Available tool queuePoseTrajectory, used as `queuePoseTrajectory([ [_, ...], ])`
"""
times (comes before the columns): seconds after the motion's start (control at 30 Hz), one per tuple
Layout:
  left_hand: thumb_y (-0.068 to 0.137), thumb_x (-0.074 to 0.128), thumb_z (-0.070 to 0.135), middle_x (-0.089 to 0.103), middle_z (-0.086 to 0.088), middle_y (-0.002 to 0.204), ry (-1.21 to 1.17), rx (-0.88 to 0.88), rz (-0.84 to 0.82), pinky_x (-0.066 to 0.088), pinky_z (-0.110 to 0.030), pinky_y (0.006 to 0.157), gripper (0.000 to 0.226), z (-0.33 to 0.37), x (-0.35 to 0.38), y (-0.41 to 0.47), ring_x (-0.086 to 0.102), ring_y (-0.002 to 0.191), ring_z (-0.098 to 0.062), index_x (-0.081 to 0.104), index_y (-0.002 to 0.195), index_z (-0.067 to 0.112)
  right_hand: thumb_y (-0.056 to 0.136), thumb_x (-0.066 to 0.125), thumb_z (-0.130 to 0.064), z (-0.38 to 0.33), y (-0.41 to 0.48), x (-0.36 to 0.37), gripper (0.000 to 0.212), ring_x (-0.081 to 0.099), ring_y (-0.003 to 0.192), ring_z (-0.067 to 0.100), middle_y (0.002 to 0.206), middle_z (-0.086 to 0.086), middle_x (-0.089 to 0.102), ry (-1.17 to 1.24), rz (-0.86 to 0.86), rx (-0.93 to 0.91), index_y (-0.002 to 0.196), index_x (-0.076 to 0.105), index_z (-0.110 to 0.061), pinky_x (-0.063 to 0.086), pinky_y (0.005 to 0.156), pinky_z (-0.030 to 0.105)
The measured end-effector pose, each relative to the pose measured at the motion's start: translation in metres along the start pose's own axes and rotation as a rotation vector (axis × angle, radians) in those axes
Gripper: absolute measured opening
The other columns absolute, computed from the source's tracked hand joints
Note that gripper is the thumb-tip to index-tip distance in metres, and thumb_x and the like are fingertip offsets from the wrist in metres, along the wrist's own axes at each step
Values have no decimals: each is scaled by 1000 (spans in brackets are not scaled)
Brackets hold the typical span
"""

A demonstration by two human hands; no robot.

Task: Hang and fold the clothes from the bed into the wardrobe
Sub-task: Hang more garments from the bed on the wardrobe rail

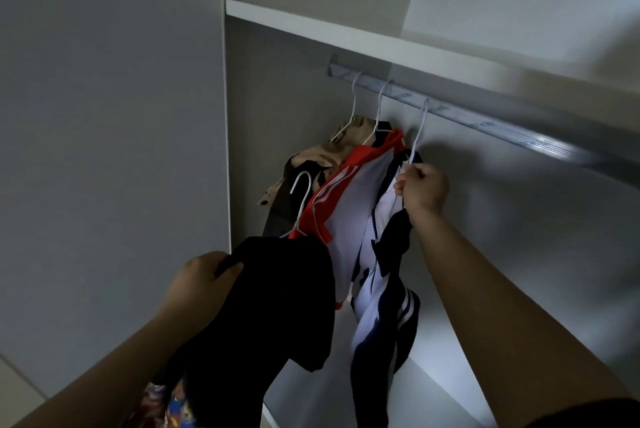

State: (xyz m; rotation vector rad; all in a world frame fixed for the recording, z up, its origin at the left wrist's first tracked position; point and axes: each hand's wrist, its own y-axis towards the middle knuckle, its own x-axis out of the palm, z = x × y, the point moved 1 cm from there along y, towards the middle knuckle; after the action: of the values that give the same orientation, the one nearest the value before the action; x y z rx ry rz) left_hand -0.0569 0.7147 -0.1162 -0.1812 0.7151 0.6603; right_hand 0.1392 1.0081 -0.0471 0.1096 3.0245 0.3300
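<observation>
Open grey wardrobe (277,81) seen from below, a metal rail (485,119) running under its shelf (346,32). Three garments hang close together at the rail's left end: a tan garment (332,150) far left, a red and white jacket (349,192), then a navy and white jacket (381,306). The right hand (422,188) pinches the neck of that jacket's wire hanger (420,126) below the rail, probably to seat it. Nearer, the left hand (201,282) grips a black garment (277,306), fingers curled into its shoulder; its white hanger (301,192) hook points up, free, seemingly next for the rail
</observation>
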Motion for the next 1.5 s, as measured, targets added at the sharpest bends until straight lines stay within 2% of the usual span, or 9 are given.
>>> queuePoseTrajectory([
  [0.3,95,54,22,61,-22,71,-25,-1,7,31,-30,55,27,4,13,18,59,67,-37,64,81,0,96,48,-2,-15,45,12,19,45,29,0,53,2,53,32,9,-57,99,63,9,40,37,13],
  [0.5,93,56,23,64,-15,70,6,1,33,36,-29,55,24,4,13,22,60,65,-28,66,78,7,96,44,-1,-6,62,26,22,45,26,2,37,-3,51,-45,-29,40,102,60,13,40,33,14],
  [0.57,93,56,22,64,-16,70,6,-3,34,36,-30,55,24,6,14,21,60,65,-28,65,77,6,96,46,0,3,60,25,22,53,34,3,54,8,58,-79,-70,91,105,59,14,50,43,17],
  [0.67,94,55,19,63,-21,72,-2,1,23,35,-30,57,26,8,13,20,60,68,-34,65,80,-1,95,50,-10,8,52,25,24,67,85,31,93,24,66,-283,-89,1,102,62,11,54,83,38],
  [0.83,94,54,18,62,-25,74,-14,-9,-3,32,-29,57,27,14,5,13,59,66,-35,64,82,-4,94,53,-15,-2,17,23,17,61,94,36,94,19,64,-446,-59,-237,94,62,-1,47,79,35],
  [0.97,95,54,18,55,-20,64,-1,-4,-44,29,-29,54,30,17,-7,5,50,57,-24,61,78,-5,96,56,-15,-9,-12,18,32,61,109,27,119,17,64,-361,-107,-204,123,59,0,49,95,35],
  [1.13,95,54,19,52,-14,61,-10,-2,-106,29,-29,53,31,14,-30,-2,47,53,-22,60,79,-7,91,62,-12,-17,-66,9,26,62,103,19,114,11,66,-340,-144,-227,116,63,-4,47,85,24],
  [1.3,94,55,24,59,-19,67,2,53,-151,33,-26,51,29,-1,-56,-15,51,54,-18,61,76,1,92,59,-12,-21,-131,8,20,64,99,19,106,5,69,-472,-416,-78,109,68,-9,49,89,30],
  [1.5,93,56,29,57,-9,60,29,202,-241,35,-24,52,32,-27,-100,-31,55,54,-17,59,69,9,89,65,-14,-21,-229,9,46,52,118,14,134,6,55,-473,-579,84,133,52,-11,41,99,25],
])
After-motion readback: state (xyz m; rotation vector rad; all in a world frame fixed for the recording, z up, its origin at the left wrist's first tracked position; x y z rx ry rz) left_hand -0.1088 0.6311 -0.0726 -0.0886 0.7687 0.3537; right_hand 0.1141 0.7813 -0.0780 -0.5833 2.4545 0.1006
